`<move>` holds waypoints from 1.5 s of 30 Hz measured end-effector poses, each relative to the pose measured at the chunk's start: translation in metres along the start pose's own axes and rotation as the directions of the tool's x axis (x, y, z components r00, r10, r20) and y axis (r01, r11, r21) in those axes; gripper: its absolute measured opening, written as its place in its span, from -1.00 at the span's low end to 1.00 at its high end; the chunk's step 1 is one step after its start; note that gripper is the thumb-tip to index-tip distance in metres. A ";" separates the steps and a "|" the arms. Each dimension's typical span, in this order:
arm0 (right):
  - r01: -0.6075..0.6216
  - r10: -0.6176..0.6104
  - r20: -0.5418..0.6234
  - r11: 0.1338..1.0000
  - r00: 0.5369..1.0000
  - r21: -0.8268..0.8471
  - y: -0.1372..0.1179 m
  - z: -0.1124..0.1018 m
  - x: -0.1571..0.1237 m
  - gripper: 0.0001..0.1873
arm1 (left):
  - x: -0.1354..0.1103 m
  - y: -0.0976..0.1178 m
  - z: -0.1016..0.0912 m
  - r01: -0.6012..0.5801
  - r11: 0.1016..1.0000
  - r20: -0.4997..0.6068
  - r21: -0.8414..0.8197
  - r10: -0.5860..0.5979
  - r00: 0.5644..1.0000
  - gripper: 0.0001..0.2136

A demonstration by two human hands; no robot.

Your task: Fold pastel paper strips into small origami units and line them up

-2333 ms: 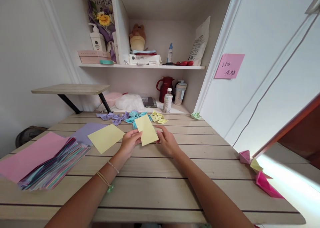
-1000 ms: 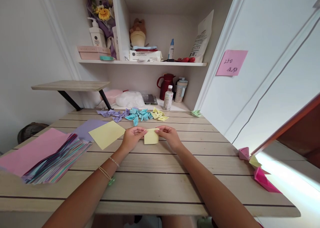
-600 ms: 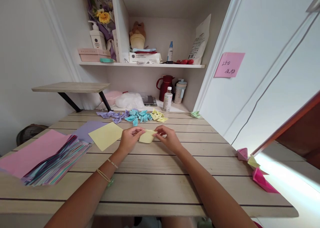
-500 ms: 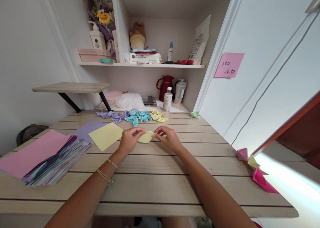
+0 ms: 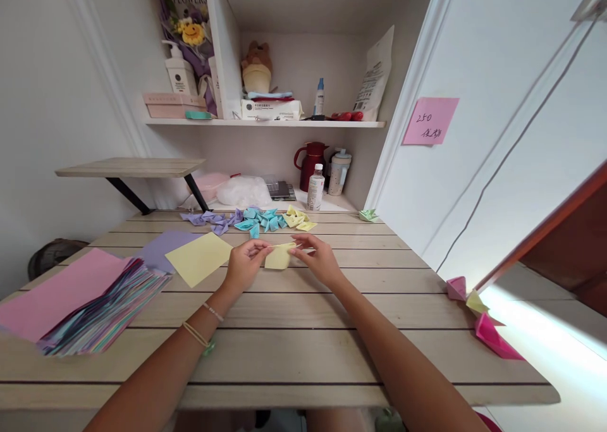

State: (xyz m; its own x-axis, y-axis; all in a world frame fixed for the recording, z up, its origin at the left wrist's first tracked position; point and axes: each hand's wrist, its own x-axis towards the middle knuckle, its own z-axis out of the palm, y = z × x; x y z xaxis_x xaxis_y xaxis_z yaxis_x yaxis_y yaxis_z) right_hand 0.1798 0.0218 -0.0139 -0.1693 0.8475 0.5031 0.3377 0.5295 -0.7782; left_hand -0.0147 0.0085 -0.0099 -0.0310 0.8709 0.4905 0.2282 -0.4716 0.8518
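Head view: on the table point(image 5: 294, 337), the stack point(image 5: 114, 308) sits at the left, presumably for easy reach. The left hand point(image 5: 244, 265) and right hand point(image 5: 318, 260) have the yellow slip point(image 5: 277, 259) between them, probably steadying both ends: left thumb and forefinger clamped on it, right thumb touching, the rest of that grip unclear. Folded shapes point(image 5: 269, 221) line the far edge, likely out of the way.

Single head view: looks forward and down from above the near edge of the table point(image 5: 284, 356); left hand point(image 5: 245, 262) and right hand point(image 5: 318, 260) mid-distance, shelf unit point(image 5: 265, 123) beyond.
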 end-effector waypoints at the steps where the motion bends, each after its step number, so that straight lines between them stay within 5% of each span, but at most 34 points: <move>1: -0.033 0.033 0.003 0.996 0.999 0.082 0.001 0.001 0.000 -0.70 | 0.001 -0.001 0.001 0.032 0.998 -0.006 -0.048 -0.033 0.999 -0.78; 12: -0.136 0.126 0.052 0.928 0.991 0.346 -0.002 0.001 0.001 -0.67 | 0.004 -0.003 0.000 0.217 0.952 0.041 -0.217 -0.213 0.976 -0.68; 32: -0.192 0.200 0.022 0.899 0.980 0.393 0.003 0.002 0.002 -0.74 | 0.004 0.002 0.001 0.247 0.945 0.056 -0.214 -0.240 0.969 -0.67; 42: -0.353 0.366 0.095 0.746 0.926 0.565 -0.002 0.015 -0.003 -0.69 | 0.001 -0.001 0.006 0.306 0.898 0.036 -0.314 -0.311 0.950 -0.67; 45: -0.316 0.345 0.051 0.777 0.937 0.545 0.002 0.020 -0.004 -0.68 | 0.000 -0.005 0.007 0.302 0.905 0.028 -0.299 -0.307 0.951 -0.67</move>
State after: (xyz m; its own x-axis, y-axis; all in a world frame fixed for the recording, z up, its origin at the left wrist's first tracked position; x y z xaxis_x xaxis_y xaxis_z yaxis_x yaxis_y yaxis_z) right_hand 0.1622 0.0201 -0.0250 -0.0895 0.9789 0.1839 -0.1884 0.1647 -0.9682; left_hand -0.0087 0.0115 -0.0151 -0.0719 0.9773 0.1994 -0.0939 -0.2056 0.9741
